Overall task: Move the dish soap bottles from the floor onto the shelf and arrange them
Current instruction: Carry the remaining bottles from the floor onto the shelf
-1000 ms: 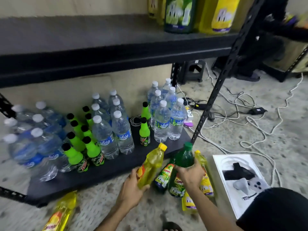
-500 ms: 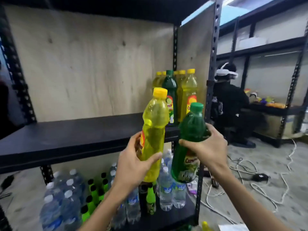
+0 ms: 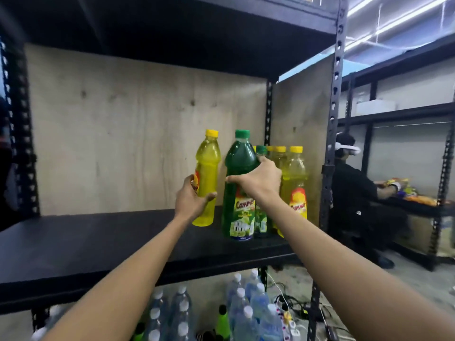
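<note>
A second ago we were crouched over the floor, lifting two bottles out of the cluster there; half a second ago we had them up in the air in front of the shelf edge. Now both are in over the shelf [image 3: 98,237]. Our left grip [image 3: 190,200] is wrapped round the lower middle of the yellow bottle [image 3: 206,168], thumb across the front, and the bottle stands close to upright with its base at or just above the board; we cannot tell whether it has landed. Our right grip [image 3: 261,180] holds the green bottle [image 3: 240,161] round its shoulder from the right side, and its base looks to be down on the board, just beside the row of bottles [image 3: 295,173] already standing in the right back corner. The two carried bottles are near each other but apart. We judge the carry for this pair to be all but done: what remains is to let go, then nudge both in against the row so they line up. More bottles were lying on the floor a second ago, so further trips are likely. On the lower level the water bottles [image 3: 246,308] stand out of the way.
</note>
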A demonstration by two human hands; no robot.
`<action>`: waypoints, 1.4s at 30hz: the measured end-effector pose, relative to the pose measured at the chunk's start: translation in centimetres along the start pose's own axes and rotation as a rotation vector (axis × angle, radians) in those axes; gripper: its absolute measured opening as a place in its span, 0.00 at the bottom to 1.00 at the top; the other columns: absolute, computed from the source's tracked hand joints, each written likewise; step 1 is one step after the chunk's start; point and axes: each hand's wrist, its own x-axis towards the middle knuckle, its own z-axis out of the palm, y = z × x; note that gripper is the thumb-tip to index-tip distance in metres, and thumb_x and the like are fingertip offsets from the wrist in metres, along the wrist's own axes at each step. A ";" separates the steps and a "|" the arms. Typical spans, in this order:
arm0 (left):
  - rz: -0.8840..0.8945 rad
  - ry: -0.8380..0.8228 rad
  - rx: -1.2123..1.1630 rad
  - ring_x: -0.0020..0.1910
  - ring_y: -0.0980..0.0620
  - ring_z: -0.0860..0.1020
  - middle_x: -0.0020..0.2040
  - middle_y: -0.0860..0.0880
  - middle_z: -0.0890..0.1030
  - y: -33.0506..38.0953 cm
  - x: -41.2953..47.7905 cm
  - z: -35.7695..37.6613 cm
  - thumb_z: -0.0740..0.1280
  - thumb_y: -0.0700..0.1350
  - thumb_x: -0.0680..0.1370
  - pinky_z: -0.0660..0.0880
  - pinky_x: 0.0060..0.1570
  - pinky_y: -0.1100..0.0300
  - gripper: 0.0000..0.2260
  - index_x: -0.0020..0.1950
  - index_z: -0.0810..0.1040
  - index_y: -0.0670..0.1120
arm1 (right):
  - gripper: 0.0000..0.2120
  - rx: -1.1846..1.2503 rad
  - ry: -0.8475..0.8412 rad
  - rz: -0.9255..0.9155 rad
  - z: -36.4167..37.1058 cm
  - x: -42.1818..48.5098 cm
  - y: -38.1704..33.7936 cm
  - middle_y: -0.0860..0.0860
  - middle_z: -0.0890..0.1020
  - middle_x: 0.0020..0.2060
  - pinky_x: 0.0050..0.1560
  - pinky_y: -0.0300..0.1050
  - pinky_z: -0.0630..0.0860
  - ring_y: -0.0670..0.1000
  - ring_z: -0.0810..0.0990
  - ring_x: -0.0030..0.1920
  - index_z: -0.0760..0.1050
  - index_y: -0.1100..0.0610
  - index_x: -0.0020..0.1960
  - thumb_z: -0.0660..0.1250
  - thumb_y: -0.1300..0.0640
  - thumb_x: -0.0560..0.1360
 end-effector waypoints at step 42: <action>-0.003 0.073 -0.005 0.40 0.58 0.82 0.48 0.53 0.82 -6.5 -16.5 -15.6 0.74 0.40 0.74 0.78 0.45 0.66 0.14 0.57 0.81 0.52 | 0.31 0.116 -0.133 0.035 9.1 -15.4 4.9 0.49 0.76 0.52 0.50 0.47 0.74 0.50 0.77 0.48 0.69 0.46 0.66 0.77 0.51 0.66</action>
